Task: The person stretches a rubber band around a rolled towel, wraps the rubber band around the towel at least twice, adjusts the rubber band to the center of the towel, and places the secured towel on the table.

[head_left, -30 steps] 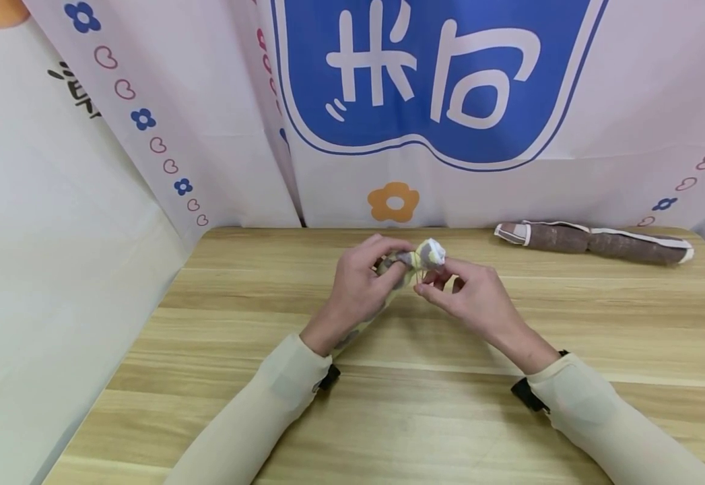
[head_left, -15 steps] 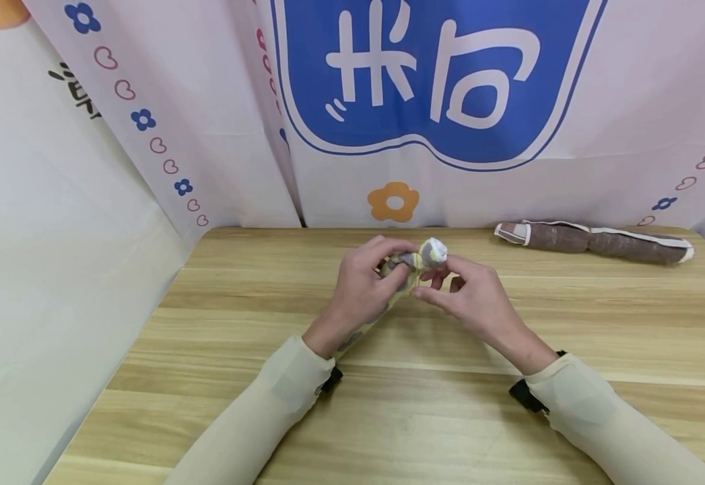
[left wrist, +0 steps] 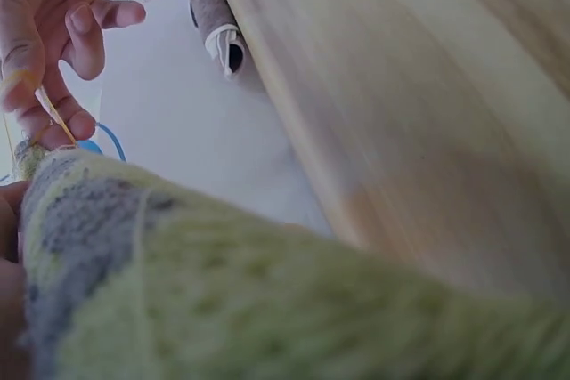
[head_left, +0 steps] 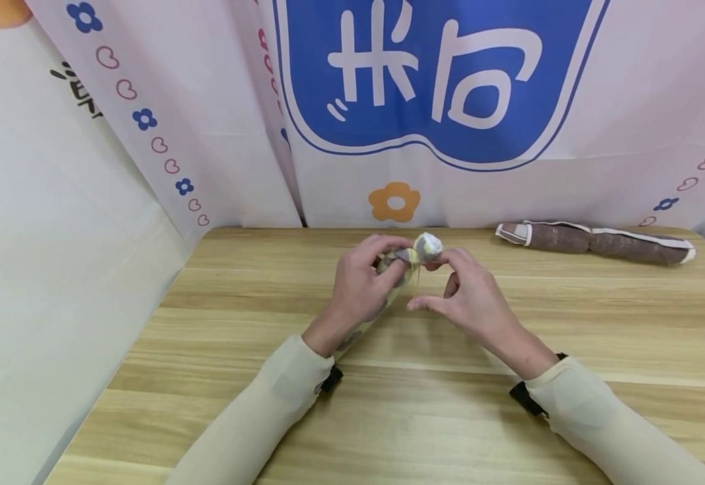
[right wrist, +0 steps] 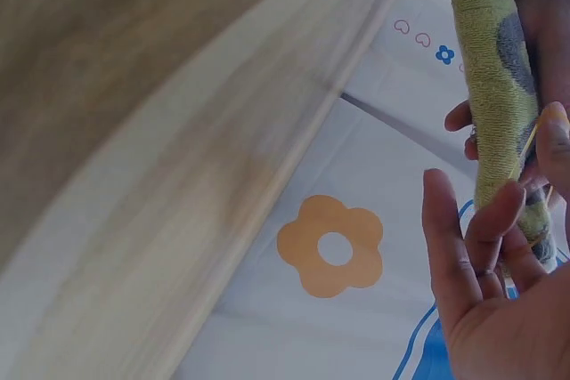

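Observation:
In the head view my left hand [head_left: 361, 279] grips a rolled towel [left wrist: 267, 273], yellow-green with grey patches, a little below its far end. A thin yellow rubber band [right wrist: 527, 150] sits at a narrowed neck there, one strand standing off the roll. The white-tipped end [head_left: 429, 246] pokes out beyond the neck. My right hand [head_left: 479, 303] is beside it: the index fingertip meets that end while the thumb stands well apart. In both wrist views the strand runs close to the right thumb; whether it is hooked there is hard to tell.
A brown roll [head_left: 594, 242] with white edging, narrowed at its middle, lies at the back right of the wooden table [head_left: 425, 417]. Behind the table's back edge hangs a white printed cloth [head_left: 334, 182]; another white cloth [head_left: 55, 269] is at the left.
My right thumb has dropped away from the rubber band, widening the gap to the index finger, which stays at the roll's end. The left hand keeps its hold, nearly still.

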The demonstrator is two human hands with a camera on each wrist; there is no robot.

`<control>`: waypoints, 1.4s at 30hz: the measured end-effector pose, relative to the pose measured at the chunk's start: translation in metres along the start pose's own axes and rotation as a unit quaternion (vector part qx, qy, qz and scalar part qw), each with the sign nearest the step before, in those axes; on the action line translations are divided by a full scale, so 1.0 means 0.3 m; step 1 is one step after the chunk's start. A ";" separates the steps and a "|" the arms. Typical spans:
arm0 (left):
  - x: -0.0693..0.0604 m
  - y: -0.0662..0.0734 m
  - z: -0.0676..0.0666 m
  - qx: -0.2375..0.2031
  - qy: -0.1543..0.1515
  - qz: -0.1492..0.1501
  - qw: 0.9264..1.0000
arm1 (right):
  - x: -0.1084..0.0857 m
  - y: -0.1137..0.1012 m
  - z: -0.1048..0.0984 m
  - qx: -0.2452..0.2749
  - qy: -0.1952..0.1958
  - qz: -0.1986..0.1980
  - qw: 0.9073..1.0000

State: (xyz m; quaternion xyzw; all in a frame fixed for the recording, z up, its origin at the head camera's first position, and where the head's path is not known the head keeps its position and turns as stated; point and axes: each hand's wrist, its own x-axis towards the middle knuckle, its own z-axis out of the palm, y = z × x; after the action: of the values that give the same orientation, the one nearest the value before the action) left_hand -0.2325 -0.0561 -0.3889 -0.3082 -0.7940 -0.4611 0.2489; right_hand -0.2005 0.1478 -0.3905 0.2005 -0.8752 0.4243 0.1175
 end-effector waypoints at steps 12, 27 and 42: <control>0.001 -0.016 -0.005 -0.019 0.004 -0.033 0.999 | -0.002 0.018 0.004 0.086 0.001 -0.087 0.992; 0.008 -0.012 -0.024 -0.033 0.025 -0.053 0.998 | -0.003 0.064 -0.022 0.170 -0.153 -0.101 0.968; 0.008 -0.028 -0.017 -0.034 0.007 -0.054 0.998 | 0.002 0.057 -0.019 0.387 -0.096 -0.240 0.885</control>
State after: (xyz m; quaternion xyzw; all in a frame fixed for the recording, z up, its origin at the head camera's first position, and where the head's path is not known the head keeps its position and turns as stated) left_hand -0.2395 -0.0634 -0.3899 -0.2701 -0.7919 -0.5022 0.2185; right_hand -0.2086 0.1618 -0.3986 0.4740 -0.5737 0.6665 0.0445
